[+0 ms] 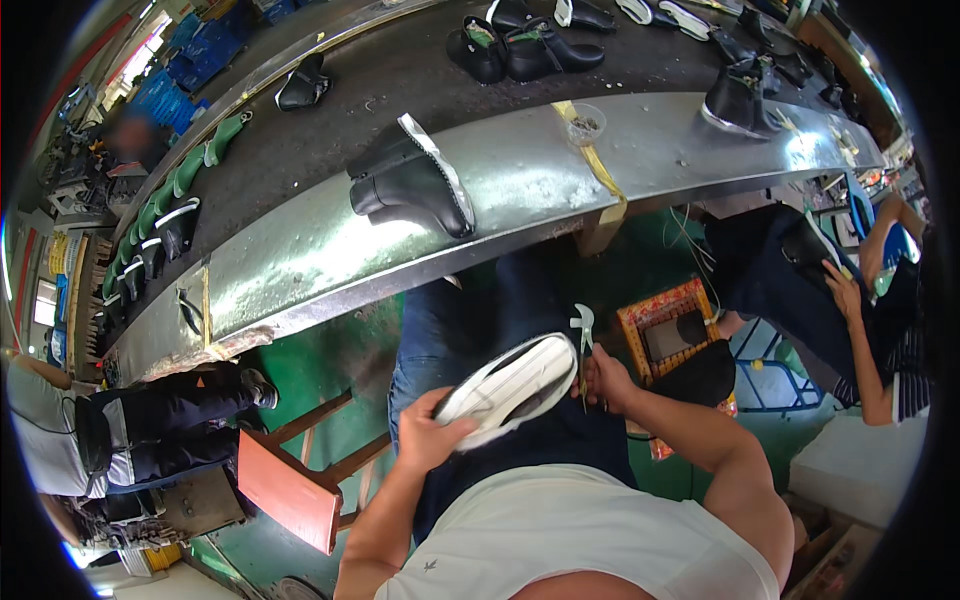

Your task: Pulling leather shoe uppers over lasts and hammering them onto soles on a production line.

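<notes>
Above my lap, my left hand (433,432) grips an upturned shoe (512,385) by one end, so its pale underside faces up. Its fingers wrap round the edge, with the thumb on the side. My right hand (603,380) is closed on a pair of metal pincers (582,322), whose curved head stands up beside the shoe's other end. The pincers and the shoe look close together; I cannot tell whether they touch. In front of me a black ankle boot (410,185) with a white sole edge lies on its side on the metal-covered bench edge (310,235).
Several black boots (535,50) and a row of green lasts (185,175) stand on the dark belt. A small clear cup (585,125) sits on the metal ledge. A red stool (290,490) is at left, a woven-seat stool (670,330) at right. Co-workers sit on both sides.
</notes>
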Tool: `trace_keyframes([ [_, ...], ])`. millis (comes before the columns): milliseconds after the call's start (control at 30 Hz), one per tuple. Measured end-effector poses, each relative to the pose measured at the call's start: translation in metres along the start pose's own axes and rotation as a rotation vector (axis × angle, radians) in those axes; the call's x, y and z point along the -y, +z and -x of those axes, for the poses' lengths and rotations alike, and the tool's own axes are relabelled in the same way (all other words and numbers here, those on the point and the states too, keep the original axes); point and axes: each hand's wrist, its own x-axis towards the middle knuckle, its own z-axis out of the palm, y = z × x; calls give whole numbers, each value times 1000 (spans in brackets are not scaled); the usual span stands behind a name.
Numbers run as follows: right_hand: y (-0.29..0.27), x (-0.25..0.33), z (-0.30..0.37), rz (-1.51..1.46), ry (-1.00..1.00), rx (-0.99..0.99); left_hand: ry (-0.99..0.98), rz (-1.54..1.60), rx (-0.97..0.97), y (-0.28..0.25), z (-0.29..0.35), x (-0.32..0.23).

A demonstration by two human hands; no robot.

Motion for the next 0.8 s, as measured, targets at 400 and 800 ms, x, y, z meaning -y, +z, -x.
trace_keyframes([
  [400, 4, 14, 7, 64, -42, -63, 293, -676, 525, 118, -97, -60],
  [800, 44, 48, 72, 575, -310, 93, 342, 345, 260, 27, -104, 0],
])
